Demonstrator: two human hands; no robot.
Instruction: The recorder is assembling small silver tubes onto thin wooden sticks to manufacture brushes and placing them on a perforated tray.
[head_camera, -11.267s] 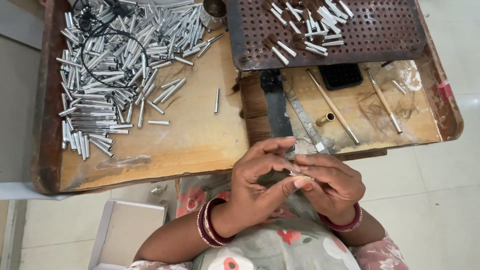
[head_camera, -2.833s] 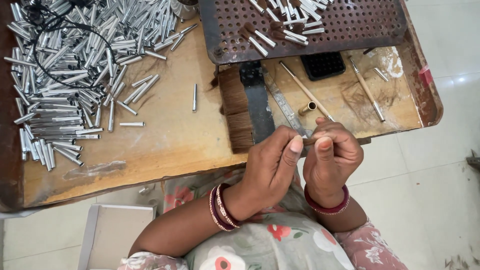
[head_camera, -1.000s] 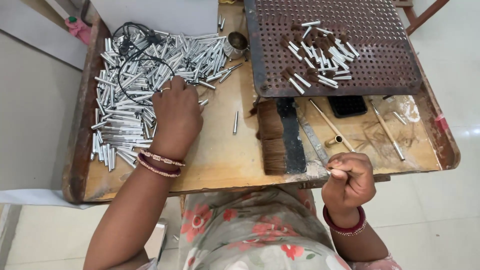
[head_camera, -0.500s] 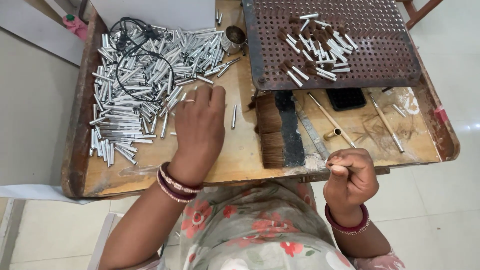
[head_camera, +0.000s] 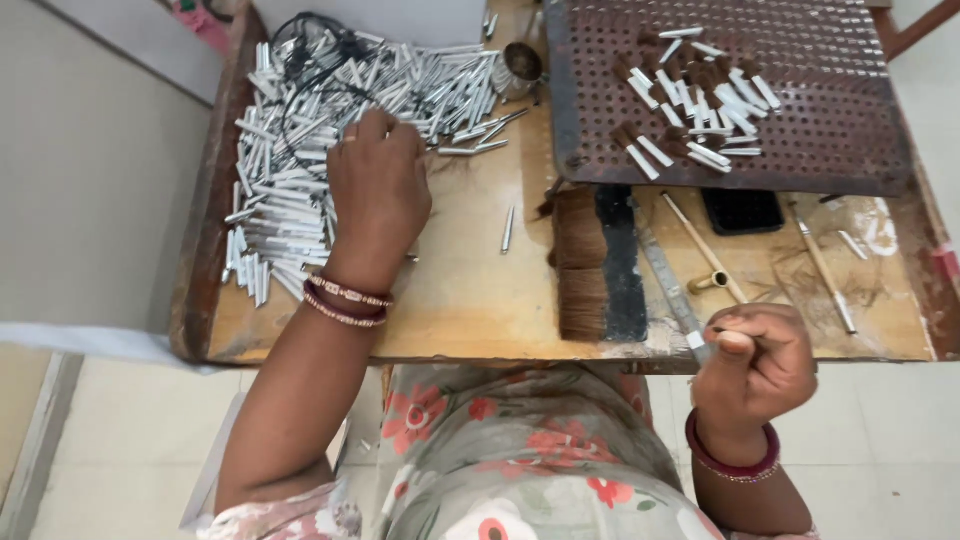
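Note:
My left hand (head_camera: 378, 195) lies palm down at the edge of a big pile of short silver metal tubes (head_camera: 290, 190) on the left of the wooden worktop (head_camera: 460, 310). Its fingertips are curled among the tubes, and I cannot tell if they hold one. My right hand (head_camera: 755, 365) hovers at the worktop's near edge, closed in a fist. Thumb and forefinger pinch a thin dark tuft of bristles (head_camera: 716, 330). A flat bundle of brown bristles (head_camera: 578, 270) under a black strip lies between the two hands.
A perforated metal tray (head_camera: 830, 150) at the back right carries several tubes with brown bristle tips (head_camera: 690, 100). Near it lie a metal ruler (head_camera: 668, 285), two thin wooden sticks (head_camera: 700, 245), a black box (head_camera: 742, 210), a small metal cup (head_camera: 522, 68) and a black cable (head_camera: 310, 40).
My left hand left my right hand, reached out to the tube pile, drew back a little, and now pushes into the tubes again. My right hand stays at the near edge, still pinching.

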